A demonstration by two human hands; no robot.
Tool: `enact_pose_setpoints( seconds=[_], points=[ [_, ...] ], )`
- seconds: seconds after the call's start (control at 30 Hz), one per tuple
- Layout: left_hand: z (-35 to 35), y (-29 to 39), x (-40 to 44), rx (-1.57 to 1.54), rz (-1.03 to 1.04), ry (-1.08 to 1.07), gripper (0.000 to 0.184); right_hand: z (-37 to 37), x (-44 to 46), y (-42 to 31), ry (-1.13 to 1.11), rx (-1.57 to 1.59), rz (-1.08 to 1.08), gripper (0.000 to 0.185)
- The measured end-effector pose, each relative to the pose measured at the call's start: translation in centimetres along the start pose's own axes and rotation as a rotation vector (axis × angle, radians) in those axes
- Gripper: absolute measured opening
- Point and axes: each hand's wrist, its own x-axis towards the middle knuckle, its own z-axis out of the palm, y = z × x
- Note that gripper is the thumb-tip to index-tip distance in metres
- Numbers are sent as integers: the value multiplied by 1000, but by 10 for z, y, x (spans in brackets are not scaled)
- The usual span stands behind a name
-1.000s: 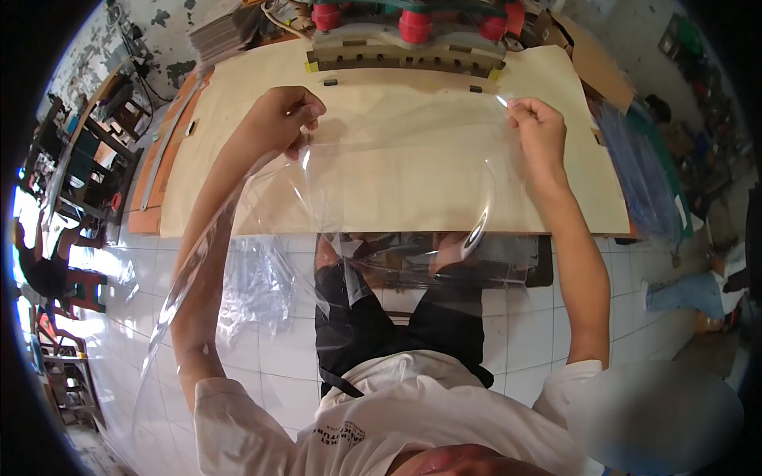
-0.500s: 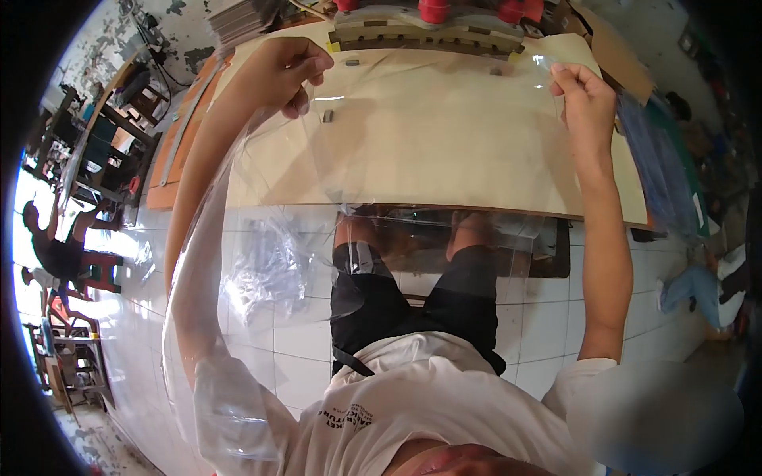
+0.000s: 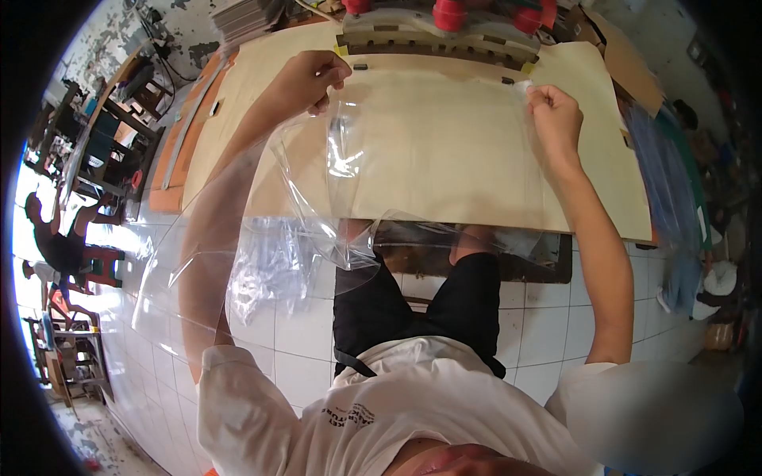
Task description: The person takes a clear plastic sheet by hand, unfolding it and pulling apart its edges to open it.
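A large clear plastic sheet point(image 3: 343, 151) hangs between my hands, its far edge held up over a pale board point(image 3: 444, 151). My left hand point(image 3: 313, 82) is closed on the sheet's far left corner area. My right hand point(image 3: 556, 119) pinches its far right corner. Loose folds drape over the board's front edge, and a wide flap spreads over my left forearm. Close beyond my left hand lies a small dark block point(image 3: 360, 67) on the board; a similar dark block point(image 3: 508, 80) is beside my right fingertips.
At the back stands a machine with red knobs point(image 3: 449, 14) and a slotted bar point(image 3: 436, 49). A metal ruler point(image 3: 190, 127) lies on the left. Blue-tinted plastic sheets point(image 3: 663, 174) hang at the right. Crumpled clear plastic point(image 3: 270, 274) is below the board's edge. Another person point(image 3: 59, 230) sits far left.
Both hands have moved nearer to me, the right one also leftward and the left one slightly rightward. The sheet came down over the board, and its left part swung off my upper arm.
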Motion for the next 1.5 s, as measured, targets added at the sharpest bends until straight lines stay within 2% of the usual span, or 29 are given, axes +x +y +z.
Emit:
enact_pose_setpoints(
  seconds=[0.17, 0.43, 0.5, 0.63, 0.73, 0.83, 0.9, 1.1, 1.2, 1.5],
  points=[
    [4, -24, 22, -32, -40, -36, 16, 22, 10, 22, -2, -84, -9, 19],
    [4, -42, 49, -141, -120, -95, 14, 32, 22, 14, -29, -234, 50, 20],
    [3, -46, 53, -326, -194, -165, 15, 32, 25, 13, -55, -259, 67, 21],
    [11, -55, 52, -349, -149, -103, 16, 34, 25, 9, -26, -327, 119, 22],
    [11, -53, 53, -261, -220, -85, 22, 35, 28, 14, -40, -322, 128, 21],
    [10, -47, 52, -280, -276, -47, 17, 37, 30, 16, -42, -338, 135, 21],
    [9, -38, 49, -180, -314, -19, 16, 38, 29, 13, -51, -355, 153, 20],
    [8, -41, 51, -162, -286, -26, 17, 40, 27, 10, -16, -284, 70, 17],
    [7, -39, 52, -94, -316, -33, 17, 39, 27, 8, -16, -249, 87, 15],
    [8, -47, 53, -202, -334, -24, 17, 31, 31, 6, -60, -182, 219, 15]
  ],
)
